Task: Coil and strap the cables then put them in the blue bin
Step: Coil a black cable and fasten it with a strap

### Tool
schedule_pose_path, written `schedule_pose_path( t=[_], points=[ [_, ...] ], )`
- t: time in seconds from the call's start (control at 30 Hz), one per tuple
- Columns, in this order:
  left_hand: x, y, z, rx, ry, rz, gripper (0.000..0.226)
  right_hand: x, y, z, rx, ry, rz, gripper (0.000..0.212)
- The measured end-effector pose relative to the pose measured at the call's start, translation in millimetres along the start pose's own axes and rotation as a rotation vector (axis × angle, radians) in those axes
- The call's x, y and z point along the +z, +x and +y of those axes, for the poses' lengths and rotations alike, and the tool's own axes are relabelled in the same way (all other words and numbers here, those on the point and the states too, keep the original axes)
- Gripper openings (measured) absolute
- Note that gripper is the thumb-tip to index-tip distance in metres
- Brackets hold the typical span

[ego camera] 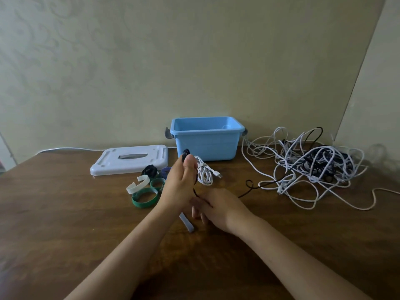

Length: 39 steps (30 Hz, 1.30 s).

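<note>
Fingers on the left hand are curled around a small start of a coil in the black cable, held up just in front of the blue bin. The right hand sits lower, nearer the person than the bin, and the black cable runs down from the left hand to it. Its fingers look bent over the cable, but how tight that hold is can't really be made out.

So this looks like the coiling step, pretty early on. Most of that black cable trails off across the surface toward the tangled pile to the right of the bin. Next move is probably feeding more slack through the right hand and wrapping another loop into the left without dragging the whole tangle along.

Counts, roughly:
- one blue bin, nothing visible inside
- one white lid lying flat left of the bin
- one white cable already bundled, right in front of the bin
- one messy pile of white and dark cables, too knotted to count
- straps in front of the bin and to its left: about six, two or three green, one white, one dark, one purplish
- one pale strap under the hands
</note>
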<state>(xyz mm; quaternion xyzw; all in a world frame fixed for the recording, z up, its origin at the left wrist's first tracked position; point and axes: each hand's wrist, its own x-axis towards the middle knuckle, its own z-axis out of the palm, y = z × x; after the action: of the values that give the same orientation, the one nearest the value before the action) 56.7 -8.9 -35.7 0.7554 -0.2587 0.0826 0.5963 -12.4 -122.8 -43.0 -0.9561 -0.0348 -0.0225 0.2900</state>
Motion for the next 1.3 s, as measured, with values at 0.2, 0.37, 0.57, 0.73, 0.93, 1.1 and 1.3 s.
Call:
schedule_pose_path(
  t=[0.2, 0.37, 0.57, 0.73, 0.93, 1.1, 1.3],
  points=[
    [1, -3, 8, -0.020, -0.160, -0.021, 0.043, 10, 2, 4, -0.094, -0.085, 0.016, 0.058],
    [-12, 2, 19, -0.160, -0.439, -0.049, 0.040, 4, 3, 18, -0.100, -0.157, -0.007, 0.054],
    [-29, 3, 24, -0.197, -0.084, -0.303, 0.043, -21, 3, 34, -0.066, -0.133, 0.036, 0.039],
    [-21, 1, 23, -0.012, 0.266, -0.243, 0.046, -34, 2, 36, -0.057, -0.209, 0.233, 0.029],
    [-30, 7, 20, -0.019, 0.328, -0.109, 0.048, -52, 0, 54, 0.027, -0.377, 0.408, 0.046],
    [-29, 7, 18, 0.018, 0.407, -0.112, 0.046, -47, 1, 55, -0.006, -0.134, 0.469, 0.043],
    [-23, 6, 9, 0.025, 0.509, -0.247, 0.038, -40, 3, 42, -0.078, 0.083, 0.584, 0.041]
  ],
)
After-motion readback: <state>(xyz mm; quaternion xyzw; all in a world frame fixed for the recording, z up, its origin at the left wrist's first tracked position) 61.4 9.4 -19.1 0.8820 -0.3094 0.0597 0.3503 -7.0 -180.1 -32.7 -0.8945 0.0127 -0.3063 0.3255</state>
